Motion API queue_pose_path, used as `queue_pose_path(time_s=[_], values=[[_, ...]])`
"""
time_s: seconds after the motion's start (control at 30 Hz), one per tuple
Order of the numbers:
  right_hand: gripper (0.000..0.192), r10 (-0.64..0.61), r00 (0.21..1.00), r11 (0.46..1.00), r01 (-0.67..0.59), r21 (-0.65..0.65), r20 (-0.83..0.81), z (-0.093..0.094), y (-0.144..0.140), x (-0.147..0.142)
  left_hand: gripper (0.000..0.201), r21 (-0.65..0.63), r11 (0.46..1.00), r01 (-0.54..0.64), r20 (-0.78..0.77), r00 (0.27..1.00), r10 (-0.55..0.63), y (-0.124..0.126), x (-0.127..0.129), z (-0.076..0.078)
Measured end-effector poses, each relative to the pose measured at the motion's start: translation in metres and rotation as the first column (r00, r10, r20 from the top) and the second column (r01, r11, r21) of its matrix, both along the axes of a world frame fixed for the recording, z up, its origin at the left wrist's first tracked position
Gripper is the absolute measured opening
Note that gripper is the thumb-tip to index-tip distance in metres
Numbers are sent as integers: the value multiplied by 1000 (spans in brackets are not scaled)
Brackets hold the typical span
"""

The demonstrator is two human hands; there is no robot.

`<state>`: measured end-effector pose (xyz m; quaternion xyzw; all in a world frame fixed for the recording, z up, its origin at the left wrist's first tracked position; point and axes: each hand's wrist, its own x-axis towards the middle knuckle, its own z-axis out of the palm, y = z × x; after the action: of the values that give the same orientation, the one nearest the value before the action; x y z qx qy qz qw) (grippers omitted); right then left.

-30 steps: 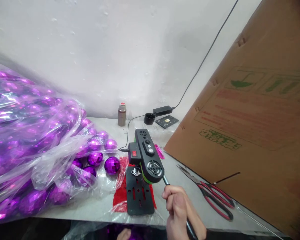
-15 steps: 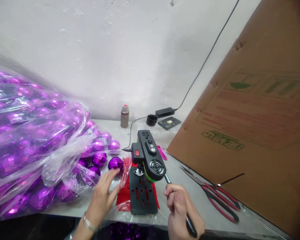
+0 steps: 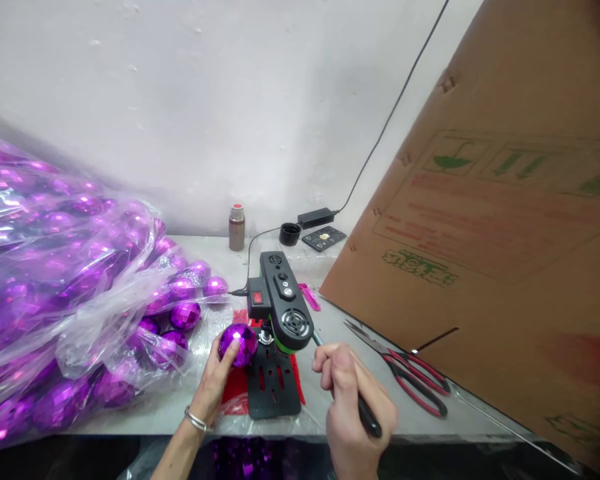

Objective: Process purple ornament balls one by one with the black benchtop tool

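Observation:
A shiny purple faceted ball ornament [image 3: 241, 339] is gripped by my left hand [image 3: 214, 381], thumb in front and fingers behind it. The ball is just left of a black powered machine [image 3: 285, 300] with round grilles, a red switch and a green edge. Under the machine head lies a slotted black base plate [image 3: 275, 393] on red material. My right hand [image 3: 357, 400] is closed round a black handle [image 3: 369, 417] with a thin metal shaft. The shaft's far end meets the machine's near right side; whether it is fixed there I cannot tell.
A large clear bag [image 3: 95, 307] of purple balls covers the left side. Scissors [image 3: 405, 373] lie at right beside a tall cardboard box [image 3: 480, 220]. A bottle [image 3: 237, 228], black cap [image 3: 290, 234], power adapter [image 3: 316, 218] and dark flat card-like item [image 3: 324, 238] are near the wall.
My left hand has taken hold of the loose purple ball and brought it right, close to the machine. My right hand keeps its grip on the handle. The whole view has shifted slightly.

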<state>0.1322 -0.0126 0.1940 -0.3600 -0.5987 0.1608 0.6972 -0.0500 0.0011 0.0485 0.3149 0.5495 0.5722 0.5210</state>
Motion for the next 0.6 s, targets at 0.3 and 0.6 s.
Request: queue_pose_path(time_s=[0.3, 0.6], values=[[41, 32, 998, 999, -30, -25, 61, -3, -2, 5, 84, 129, 992, 8, -338, 940, 36, -26, 44, -28], [39, 34, 997, 999, -34, -6, 74, -8, -4, 6, 77, 237, 958, 164, -617, 787, 19, -33, 49, -50]])
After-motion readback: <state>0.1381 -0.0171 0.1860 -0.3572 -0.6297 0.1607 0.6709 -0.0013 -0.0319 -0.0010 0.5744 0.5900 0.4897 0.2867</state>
